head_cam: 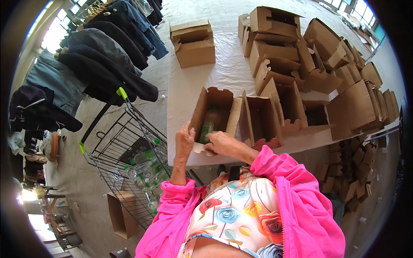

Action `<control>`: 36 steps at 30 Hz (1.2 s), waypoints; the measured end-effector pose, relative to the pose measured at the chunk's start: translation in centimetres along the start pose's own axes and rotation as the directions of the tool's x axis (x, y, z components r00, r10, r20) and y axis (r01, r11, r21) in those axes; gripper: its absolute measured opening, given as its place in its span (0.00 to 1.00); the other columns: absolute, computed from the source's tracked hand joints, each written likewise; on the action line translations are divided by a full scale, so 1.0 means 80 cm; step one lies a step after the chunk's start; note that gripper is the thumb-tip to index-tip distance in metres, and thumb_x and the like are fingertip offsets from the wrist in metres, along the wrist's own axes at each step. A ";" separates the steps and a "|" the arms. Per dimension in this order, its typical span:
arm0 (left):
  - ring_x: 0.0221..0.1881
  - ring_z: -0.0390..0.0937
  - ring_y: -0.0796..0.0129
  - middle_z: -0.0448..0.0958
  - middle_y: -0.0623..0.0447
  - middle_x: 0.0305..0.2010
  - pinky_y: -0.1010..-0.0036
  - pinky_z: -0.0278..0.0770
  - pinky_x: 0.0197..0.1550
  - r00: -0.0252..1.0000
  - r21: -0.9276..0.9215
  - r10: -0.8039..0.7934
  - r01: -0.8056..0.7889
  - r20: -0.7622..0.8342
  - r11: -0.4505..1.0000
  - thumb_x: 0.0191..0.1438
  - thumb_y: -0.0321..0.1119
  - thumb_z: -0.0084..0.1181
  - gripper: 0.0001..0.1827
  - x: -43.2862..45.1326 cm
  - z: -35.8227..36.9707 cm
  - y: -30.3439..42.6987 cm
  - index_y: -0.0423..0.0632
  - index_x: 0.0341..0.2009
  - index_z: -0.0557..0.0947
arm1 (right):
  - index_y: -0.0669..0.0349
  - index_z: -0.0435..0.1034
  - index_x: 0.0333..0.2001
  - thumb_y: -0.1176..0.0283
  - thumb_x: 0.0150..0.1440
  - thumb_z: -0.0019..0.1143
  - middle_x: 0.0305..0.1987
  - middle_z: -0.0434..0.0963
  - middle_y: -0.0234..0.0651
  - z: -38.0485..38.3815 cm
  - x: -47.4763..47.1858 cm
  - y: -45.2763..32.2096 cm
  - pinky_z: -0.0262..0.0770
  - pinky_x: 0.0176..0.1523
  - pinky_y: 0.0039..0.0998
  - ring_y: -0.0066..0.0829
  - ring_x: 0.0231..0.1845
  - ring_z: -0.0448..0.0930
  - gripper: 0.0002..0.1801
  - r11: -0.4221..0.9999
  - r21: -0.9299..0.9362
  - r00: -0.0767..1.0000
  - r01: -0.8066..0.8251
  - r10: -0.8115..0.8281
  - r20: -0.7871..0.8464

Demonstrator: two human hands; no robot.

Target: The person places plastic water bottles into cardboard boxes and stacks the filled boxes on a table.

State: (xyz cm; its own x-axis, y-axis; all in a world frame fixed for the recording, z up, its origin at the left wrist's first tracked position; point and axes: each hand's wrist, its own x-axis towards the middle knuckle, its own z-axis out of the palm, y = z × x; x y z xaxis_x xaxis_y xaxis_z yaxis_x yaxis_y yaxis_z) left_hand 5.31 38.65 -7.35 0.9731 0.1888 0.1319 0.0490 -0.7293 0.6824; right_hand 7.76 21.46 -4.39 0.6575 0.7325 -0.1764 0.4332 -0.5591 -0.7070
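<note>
An open cardboard box [198, 111] stands at the near left part of the white-covered table [180, 87], with a clear green plastic bottle [207, 127] lying inside it. My left hand [184, 140] grips the box's left wall near its front corner. My right hand [224, 145] is at the front end of the same box, its fingers on the front flap [199, 148]; part of the flap is hidden under them. Just to the right stands another open cardboard box [261, 119], its inside showing no bottle.
A wire shopping cart [109, 154] holding several plastic bottles [150, 174] stands at the left. Clothes on a rack [106, 54] hang beyond it. Many cardboard boxes [274, 51] fill the table's right side; one closed-looking box [195, 53] stands at the far left. More cardboard [351, 174] lies below right.
</note>
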 end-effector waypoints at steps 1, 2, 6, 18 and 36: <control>0.30 0.71 0.46 0.73 0.36 0.30 0.63 0.69 0.33 1.000 -0.067 0.017 -0.016 0.015 0.998 0.48 0.28 0.47 0.14 0.004 -0.006 -0.015 0.38 0.41 0.72 | 0.70 0.65 0.39 0.71 0.46 0.51 0.36 0.71 0.52 -0.006 -0.001 -0.001 0.67 0.45 0.37 0.48 0.42 0.71 0.17 0.994 -0.073 0.983 0.081 -0.091 -0.159; 0.29 0.72 0.48 0.73 0.36 0.30 0.65 0.69 0.32 0.999 -0.133 0.033 -0.029 0.027 0.991 0.48 0.27 0.47 0.15 0.008 -0.012 -0.028 0.38 0.41 0.72 | 0.68 0.65 0.40 0.72 0.45 0.52 0.40 0.70 0.51 -0.014 -0.002 0.000 0.67 0.47 0.36 0.47 0.44 0.70 0.17 0.977 -0.156 0.933 0.149 -0.191 -0.305; 0.28 0.74 0.59 0.74 0.37 0.28 0.72 0.69 0.32 0.989 -0.193 -0.003 0.031 0.147 0.981 0.48 0.26 0.49 0.15 0.027 -0.032 -0.036 0.37 0.42 0.72 | 0.66 0.60 0.49 0.79 0.43 0.52 0.50 0.64 0.50 -0.054 0.007 0.029 0.60 0.55 0.33 0.45 0.52 0.65 0.25 0.952 -0.304 0.665 0.011 -0.235 -0.709; 0.30 0.67 0.82 0.74 0.61 0.32 0.86 0.64 0.29 0.956 -0.570 -0.176 0.283 0.236 0.772 0.46 0.22 0.50 0.13 0.058 -0.033 -0.065 0.42 0.39 0.76 | 0.68 0.54 0.55 0.91 0.41 0.26 0.51 0.66 0.42 -0.083 0.023 0.114 0.57 0.57 0.26 0.32 0.54 0.66 0.33 0.846 0.532 0.981 0.036 0.072 -0.181; 0.36 0.72 0.70 0.74 0.52 0.37 0.76 0.69 0.39 0.927 -0.940 -0.350 0.230 0.134 0.251 0.48 0.30 0.55 0.14 0.048 0.010 -0.090 0.42 0.40 0.71 | 0.66 0.66 0.43 0.82 0.42 0.48 0.42 0.70 0.36 -0.122 0.034 0.110 0.64 0.46 0.22 0.23 0.44 0.69 0.19 0.897 0.442 0.999 -0.016 0.034 -0.032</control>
State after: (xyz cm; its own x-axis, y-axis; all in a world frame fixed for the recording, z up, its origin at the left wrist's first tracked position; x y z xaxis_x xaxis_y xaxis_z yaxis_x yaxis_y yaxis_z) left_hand 8.89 44.12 -12.31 0.9151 0.3426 -0.2126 0.0245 0.4791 0.8774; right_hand 19.35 14.70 -4.43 0.6916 0.7000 -0.1782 0.1049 -0.3415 -0.9340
